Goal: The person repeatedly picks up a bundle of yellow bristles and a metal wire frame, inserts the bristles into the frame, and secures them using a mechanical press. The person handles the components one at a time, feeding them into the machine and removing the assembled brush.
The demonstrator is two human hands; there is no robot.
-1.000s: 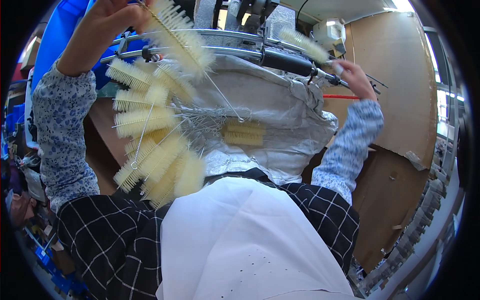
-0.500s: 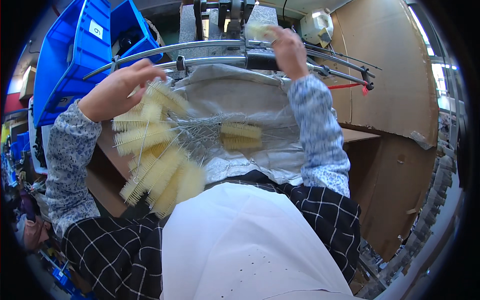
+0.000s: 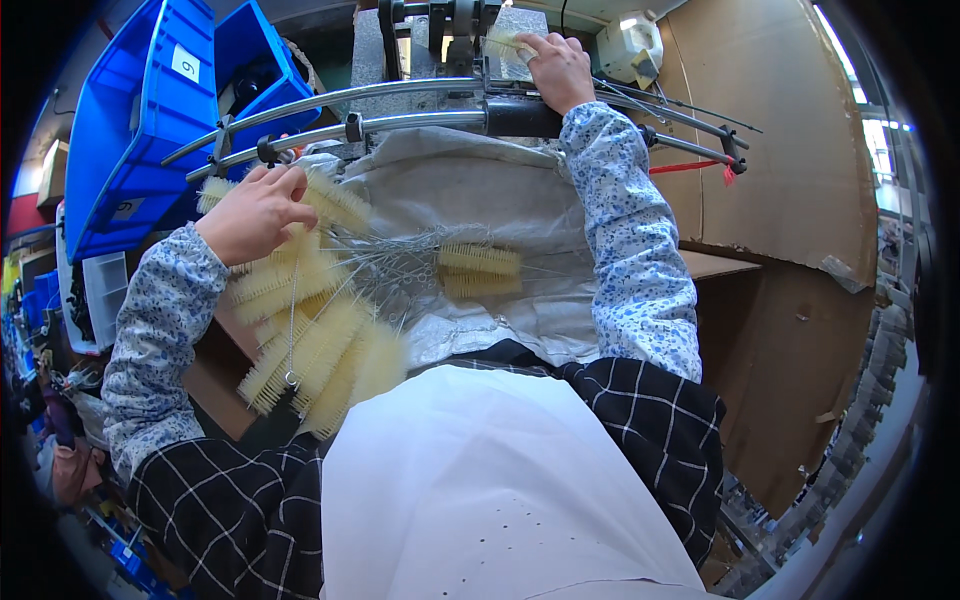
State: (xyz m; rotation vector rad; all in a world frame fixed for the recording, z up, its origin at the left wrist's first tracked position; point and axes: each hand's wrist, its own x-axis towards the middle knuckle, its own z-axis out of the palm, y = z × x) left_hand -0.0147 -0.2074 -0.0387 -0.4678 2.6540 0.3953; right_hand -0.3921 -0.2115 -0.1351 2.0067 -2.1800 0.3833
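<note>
At the top centre, my right hand [image 3: 558, 72] is closed on a pale yellow bristle brush [image 3: 503, 43] beside the machine's metal rails. Only part of that brush shows past the fingers. On the left, my left hand [image 3: 258, 215] rests over a pile of similar brushes [image 3: 315, 350], its fingers bent and pressed together. What they pinch, if anything, is hidden. One twisted wire handle [image 3: 293, 320] with a looped end lies down across the pile from below these fingers. More wire handles [image 3: 390, 262] fan out toward two brushes [image 3: 480, 270] lying at the middle.
Curved steel rails [image 3: 415, 122] cross in front of the machine [image 3: 440, 30]. Blue bins [image 3: 140, 130] stand at the far left. Grey-white sheeting [image 3: 470, 180] covers the work area before me. Cardboard [image 3: 770, 150] walls the right side, with a red tie [image 3: 728, 175] on a rail end.
My left hand has come down and right onto the brush pile, its fingers drawing together. My right hand has shifted slightly up and left with its brush. The looped wire end has swung right.
</note>
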